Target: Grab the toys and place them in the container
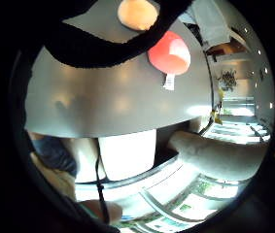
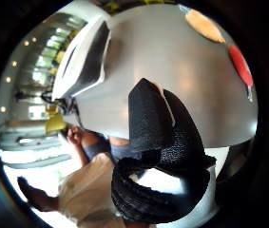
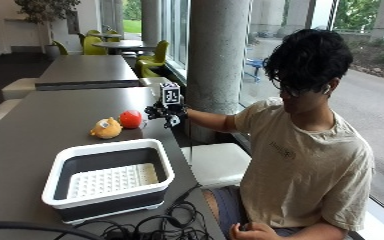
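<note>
- Outside view: I'm sitting at the grey worktop with my gloved right hand stretched out over its far edge, hovering just beside the red toy. The yellow-orange toy is lying right next to the red one, the two of them touching or nearly so, both on the worktop. The white-rimmed container with the dark walls is sitting nearer to me, apart from the toys, and neither toy is in it. My hand isn't holding anything, but I honestly can't tell from here how far the fingers are curled. My bare left hand is resting down in my lap.
- Little finger side palm view: the red toy with its white tag and the yellow-orange toy are both lying on the worktop, not in my grip.
- Thumb side palm view: black gloved fingers are curling in front of the camera with nothing between them. The container and both toys are sitting on the worktop beyond.
</note>
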Demonstrator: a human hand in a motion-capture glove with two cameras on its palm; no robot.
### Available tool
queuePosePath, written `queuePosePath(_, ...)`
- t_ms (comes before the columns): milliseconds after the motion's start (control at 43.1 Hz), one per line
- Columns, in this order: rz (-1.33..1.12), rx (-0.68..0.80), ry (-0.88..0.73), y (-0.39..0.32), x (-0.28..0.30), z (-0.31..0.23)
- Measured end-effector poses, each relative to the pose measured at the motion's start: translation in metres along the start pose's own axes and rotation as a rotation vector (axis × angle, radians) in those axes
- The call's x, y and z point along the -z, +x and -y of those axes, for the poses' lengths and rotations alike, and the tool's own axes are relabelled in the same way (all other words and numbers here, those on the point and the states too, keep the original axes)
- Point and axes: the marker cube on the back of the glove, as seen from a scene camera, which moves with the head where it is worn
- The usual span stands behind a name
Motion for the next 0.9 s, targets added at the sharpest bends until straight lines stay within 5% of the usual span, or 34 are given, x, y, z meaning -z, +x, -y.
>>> queuePosePath(464,-0.006,-0.060,0.042,0.018,-0.002,0.000)
queuePosePath(696,0.060,-0.171,0.145,0.096,-0.018,0.027)
queuePosePath(812,-0.018,-0.382,0.100,0.148,-0.024,0.029)
queuePosePath(905,-0.034,-0.348,0.070,0.171,-0.030,0.047)
